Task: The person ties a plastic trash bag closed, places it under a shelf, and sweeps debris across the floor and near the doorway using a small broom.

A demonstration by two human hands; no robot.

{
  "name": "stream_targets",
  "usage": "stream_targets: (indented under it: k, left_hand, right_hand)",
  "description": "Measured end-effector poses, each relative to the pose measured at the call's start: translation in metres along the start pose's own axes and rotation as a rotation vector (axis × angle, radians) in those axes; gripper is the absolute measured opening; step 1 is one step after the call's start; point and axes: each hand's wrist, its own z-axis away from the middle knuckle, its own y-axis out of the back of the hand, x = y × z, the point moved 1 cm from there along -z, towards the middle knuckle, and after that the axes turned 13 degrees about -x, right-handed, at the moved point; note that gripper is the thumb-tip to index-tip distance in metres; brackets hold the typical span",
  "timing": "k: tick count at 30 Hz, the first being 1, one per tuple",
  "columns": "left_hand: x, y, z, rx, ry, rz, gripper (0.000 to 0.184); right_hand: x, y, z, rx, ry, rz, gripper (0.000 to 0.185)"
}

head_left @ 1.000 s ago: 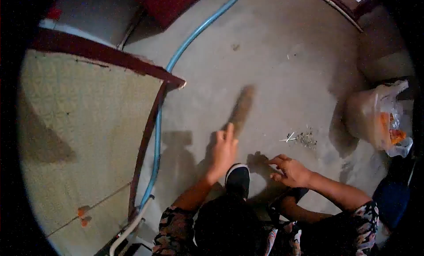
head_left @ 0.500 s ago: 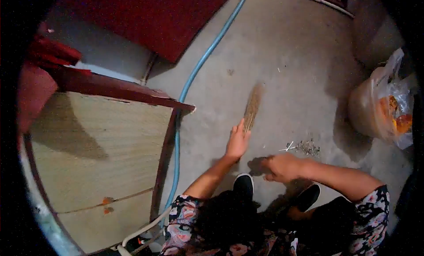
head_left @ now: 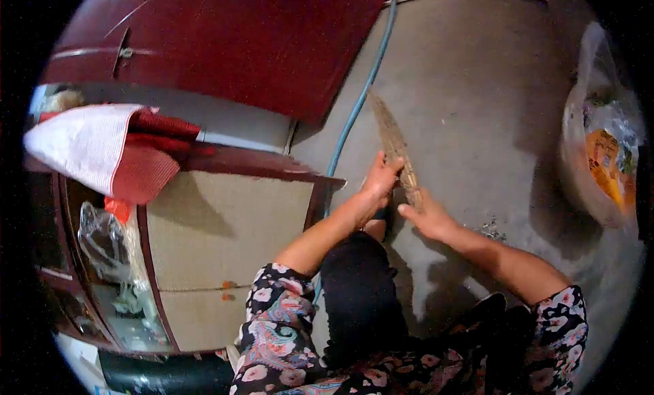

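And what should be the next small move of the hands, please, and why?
Perhaps turn the brush so its far tip faces the scattered debris on the floor. The left hand holds the brush, the right hand is at its near end, and the tip points away from the debris, which lies beside the right forearm.

Right hand (head_left: 429,216), earlier apart, now at the brush's (head_left: 388,126) near end.

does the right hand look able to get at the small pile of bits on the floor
Probably yes: the pile of bits lies on the floor close beside the right forearm, with nothing seen blocking it. The right hand is at the brush, though, so it might have to leave that first.
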Motion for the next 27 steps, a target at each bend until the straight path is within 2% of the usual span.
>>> stream_targets:
  k: [1,3,4,5,7,8,9,11,13,14,15,17,18,19,20,23,27]
  left_hand:
    - [-0.018,0.002,-0.022,-0.054,-0.016,-0.052,0.049]
    - [-0.023,-0.025,-0.035,-0.064,0.127,-0.113,0.049]
    - [-0.017,-0.037,-0.035,-0.185,0.154,-0.131,0.053]
    - [-0.021,-0.036,-0.036,-0.186,0.172,-0.118,0.053]
    - [-0.020,-0.032,-0.053,-0.389,0.161,-0.155,0.056]
    - [-0.021,-0.018,-0.055,-0.374,0.240,-0.224,0.046]
    - [-0.019,0.001,-0.066,-0.383,0.247,-0.217,0.046]
    - [-0.032,0.067,-0.092,-0.322,0.354,-0.281,0.030]
    - [-0.049,0.184,-0.141,-0.182,0.134,-0.733,0.038]
    - [-0.041,0.236,-0.159,-0.107,0.072,-0.787,0.038]
    - [-0.011,0.272,-0.165,0.069,0.212,-0.986,0.040]
    - [0.002,0.347,-0.186,0.192,0.157,-1.226,0.042]
    - [0.001,0.365,-0.199,0.169,0.187,-1.218,0.042]
    - [0.000,0.379,-0.210,0.136,0.267,-1.309,0.043]
    - [-0.001,0.388,-0.218,0.099,0.342,-1.397,0.044]
    - [-0.001,0.377,-0.233,0.002,0.497,-1.402,0.047]
    - [0.013,0.384,-0.252,-0.076,0.529,-1.324,0.044]
  right_hand:
    - [0.012,0.006,-0.004,0.123,-0.018,-0.049,0.061]
    - [0.017,0.035,0.004,0.190,-0.002,-0.079,0.060]
    - [0.024,0.046,0.006,0.108,-0.122,-0.242,0.055]
    - [0.030,0.049,0.009,0.014,-0.247,-0.402,0.050]
    - [0.045,0.055,0.000,0.036,-0.271,-0.348,0.050]
    - [0.056,0.055,-0.005,0.063,-0.282,-0.288,0.051]
    - [0.067,0.061,-0.004,0.068,-0.294,-0.287,0.051]
    - [0.077,0.070,-0.005,0.133,-0.095,0.280,0.043]
    - [0.054,0.079,-0.014,0.062,-0.174,0.286,0.041]
    - [0.043,0.085,-0.022,-0.005,-0.234,0.297,0.039]
    - [0.017,0.090,-0.039,-0.007,-0.275,0.314,0.039]
    - [0.007,0.089,-0.074,-0.175,-0.412,0.339,0.039]
    - [-0.003,0.085,-0.092,-0.137,-0.353,0.265,0.034]
    - [-0.004,0.079,-0.110,-0.150,-0.383,0.249,0.034]
    - [-0.006,0.075,-0.128,-0.177,-0.387,0.297,0.034]
    - [-0.026,0.077,-0.170,-0.251,-0.381,0.429,0.036]
    - [-0.023,0.085,-0.220,-0.289,-0.303,0.458,0.042]
